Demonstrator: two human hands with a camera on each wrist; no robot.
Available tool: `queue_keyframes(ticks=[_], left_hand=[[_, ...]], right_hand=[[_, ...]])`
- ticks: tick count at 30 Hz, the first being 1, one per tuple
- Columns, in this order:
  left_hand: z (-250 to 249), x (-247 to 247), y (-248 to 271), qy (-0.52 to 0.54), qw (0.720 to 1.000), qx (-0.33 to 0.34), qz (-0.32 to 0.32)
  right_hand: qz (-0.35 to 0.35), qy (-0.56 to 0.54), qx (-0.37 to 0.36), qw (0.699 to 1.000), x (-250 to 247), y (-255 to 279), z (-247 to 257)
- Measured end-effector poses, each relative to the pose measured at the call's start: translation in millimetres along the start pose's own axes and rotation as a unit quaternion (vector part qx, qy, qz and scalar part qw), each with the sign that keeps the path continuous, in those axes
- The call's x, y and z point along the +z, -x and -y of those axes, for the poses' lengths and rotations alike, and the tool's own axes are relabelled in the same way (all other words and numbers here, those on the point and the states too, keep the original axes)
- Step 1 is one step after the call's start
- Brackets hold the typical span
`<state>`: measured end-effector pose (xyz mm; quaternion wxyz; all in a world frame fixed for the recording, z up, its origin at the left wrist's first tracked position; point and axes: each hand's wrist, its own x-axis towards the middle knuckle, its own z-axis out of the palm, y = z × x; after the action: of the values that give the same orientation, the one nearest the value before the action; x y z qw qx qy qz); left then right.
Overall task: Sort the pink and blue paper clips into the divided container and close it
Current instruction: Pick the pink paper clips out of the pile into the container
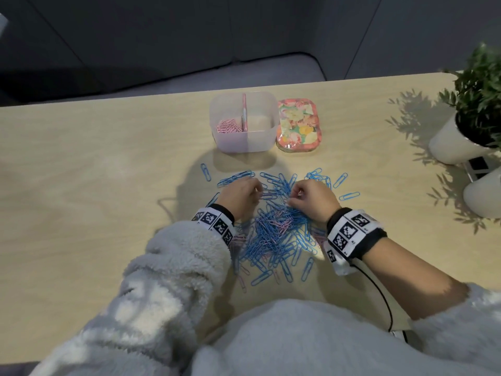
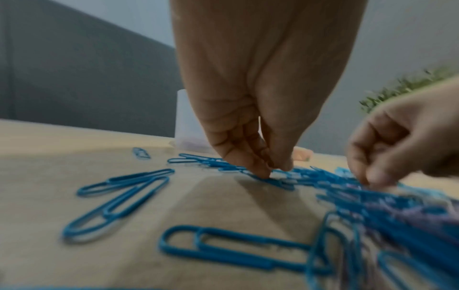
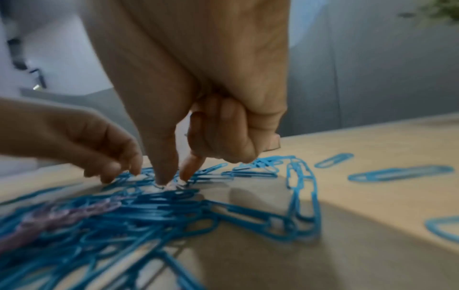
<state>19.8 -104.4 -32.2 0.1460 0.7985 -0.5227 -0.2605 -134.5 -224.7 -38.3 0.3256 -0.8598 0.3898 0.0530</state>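
Reaching into the paper clip pile (image 1: 273,229), left hand (image 1: 240,196) and right hand (image 1: 311,198) pinch with curled fingertips (held clips blurred, unclear); no readable writing on wrist markers (image 1: 349,229).

Glossy paper clips (image 1: 273,232), matt wood table (image 1: 95,172)

Pale wood-grain table (image 1: 81,164) under bright light, with sharp leaf shadows cast across it; beyond its far edge, a dark grey sofa (image 1: 108,36) with a lighter seat cushion (image 1: 271,71); at the right, a green plant (image 1: 479,88) in a white pot (image 1: 450,142), beside a second white pot (image 1: 485,196).
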Motion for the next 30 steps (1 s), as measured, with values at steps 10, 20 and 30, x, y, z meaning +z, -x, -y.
queue_keyframes(ticks=[10,20,30], left_hand=[[-11,-1,12,0.118,0.988,-0.065,0.073],[-6,4,13,0.013,0.997,-0.056,0.055],[-11,5,17,-0.034,0.999,0.025,-0.013]], right_hand=[[0.018,-0.215,0.025,0.976,-10,2,4],[0.088,-0.467,0.14,0.869,-10,7,6],[0.002,-0.013,-0.012,1.0,12,2,16]])
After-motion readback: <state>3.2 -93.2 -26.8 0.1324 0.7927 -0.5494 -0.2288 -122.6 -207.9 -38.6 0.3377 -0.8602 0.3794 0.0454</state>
